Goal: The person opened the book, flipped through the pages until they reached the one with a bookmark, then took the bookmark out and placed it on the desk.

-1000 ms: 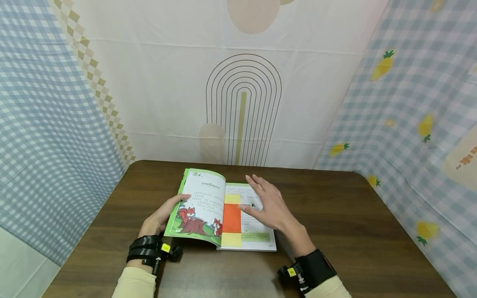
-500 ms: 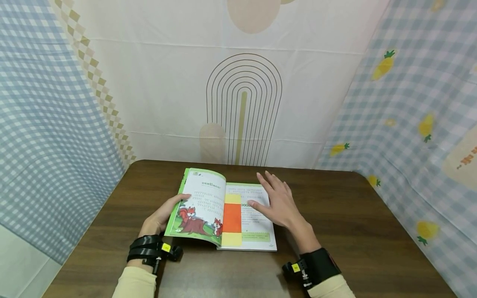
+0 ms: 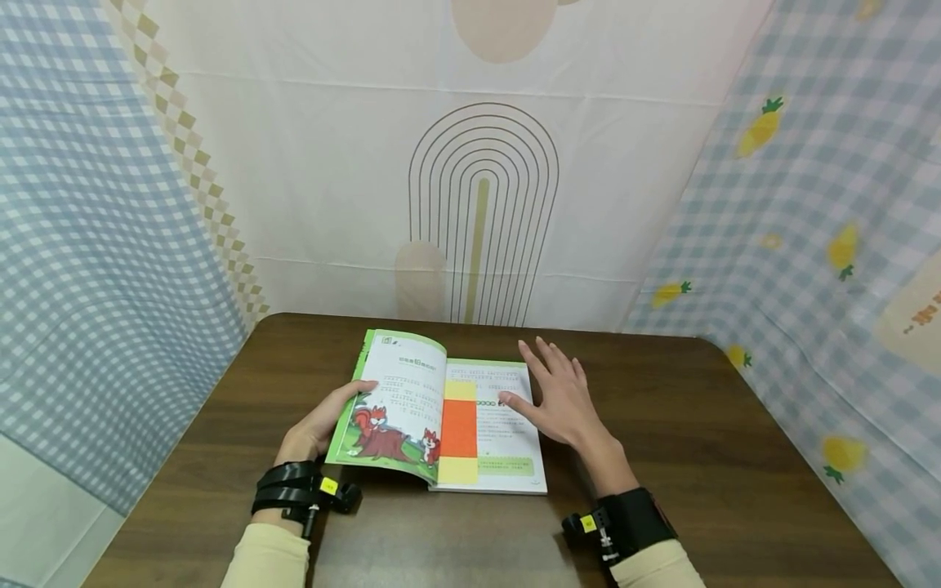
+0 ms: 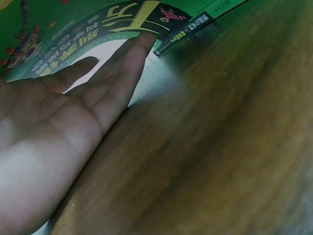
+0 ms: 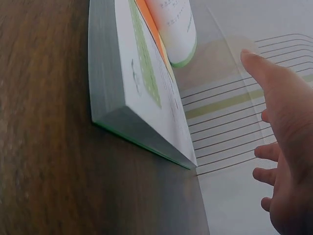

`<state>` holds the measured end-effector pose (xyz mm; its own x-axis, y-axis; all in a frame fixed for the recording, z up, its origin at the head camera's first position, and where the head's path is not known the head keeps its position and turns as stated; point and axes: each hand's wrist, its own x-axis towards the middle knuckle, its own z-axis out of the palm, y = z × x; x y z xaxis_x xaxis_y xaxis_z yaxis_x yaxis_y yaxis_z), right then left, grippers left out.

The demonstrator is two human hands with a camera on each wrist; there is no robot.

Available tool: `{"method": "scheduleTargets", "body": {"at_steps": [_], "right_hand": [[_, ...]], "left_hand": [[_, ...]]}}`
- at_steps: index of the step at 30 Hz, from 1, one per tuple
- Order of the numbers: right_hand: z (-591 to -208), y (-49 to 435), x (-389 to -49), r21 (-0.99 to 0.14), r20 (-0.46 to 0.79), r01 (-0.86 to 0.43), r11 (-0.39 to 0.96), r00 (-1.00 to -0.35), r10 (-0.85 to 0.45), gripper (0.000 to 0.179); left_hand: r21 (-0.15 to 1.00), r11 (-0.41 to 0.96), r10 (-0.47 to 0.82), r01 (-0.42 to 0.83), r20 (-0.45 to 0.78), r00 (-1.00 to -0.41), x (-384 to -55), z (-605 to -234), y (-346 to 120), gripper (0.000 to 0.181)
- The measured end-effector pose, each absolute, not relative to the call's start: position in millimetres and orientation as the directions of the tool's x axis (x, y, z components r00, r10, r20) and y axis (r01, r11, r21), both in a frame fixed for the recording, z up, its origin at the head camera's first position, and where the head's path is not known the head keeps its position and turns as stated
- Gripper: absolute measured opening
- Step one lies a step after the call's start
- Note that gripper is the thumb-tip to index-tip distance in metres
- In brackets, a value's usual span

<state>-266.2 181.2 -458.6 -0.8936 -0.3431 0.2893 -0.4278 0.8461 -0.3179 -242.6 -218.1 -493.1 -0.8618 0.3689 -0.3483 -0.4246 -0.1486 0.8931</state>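
A thick green-covered book point(image 3: 507, 445) lies open on the table, its left side lifted and showing red squirrels around a tree stump. My left hand point(image 3: 316, 429) holds that raised side, thumb on the page edge and fingers underneath. From below, in the left wrist view, the fingers of the left hand point(image 4: 73, 112) reach under the green cover point(image 4: 195, 7). A yellow strip with an orange middle point(image 3: 459, 429) lies along the inner edge of the right page. Over the outer part of this page, my right hand point(image 3: 562, 400) is spread with nothing in it.
The brown wooden table point(image 3: 698, 457) extends around the book on all sides. Behind it hangs a pale cloth point(image 3: 331, 204) with an arch pattern. Blue checked cloths flank the table, the right one point(image 3: 794, 327) printed with yellow fruit. Both wrists carry black strapped cameras.
My right hand has moved right, away from the strip, and more of the right page shows. The left hand and the book have stayed in place.
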Motion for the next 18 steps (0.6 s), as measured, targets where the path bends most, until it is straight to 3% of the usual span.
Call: {"method": "scheduleTargets", "body": {"at_steps": [18], "right_hand": [[-465.9, 184.9, -267.9, -0.293, 0.293, -0.421, 0.859, -0.894, -0.338, 0.096]], "left_hand": [[0.913, -0.138, 0.349, -0.384, -0.318, -0.882, -242.9, -493.1, -216.1, 0.051]]}}
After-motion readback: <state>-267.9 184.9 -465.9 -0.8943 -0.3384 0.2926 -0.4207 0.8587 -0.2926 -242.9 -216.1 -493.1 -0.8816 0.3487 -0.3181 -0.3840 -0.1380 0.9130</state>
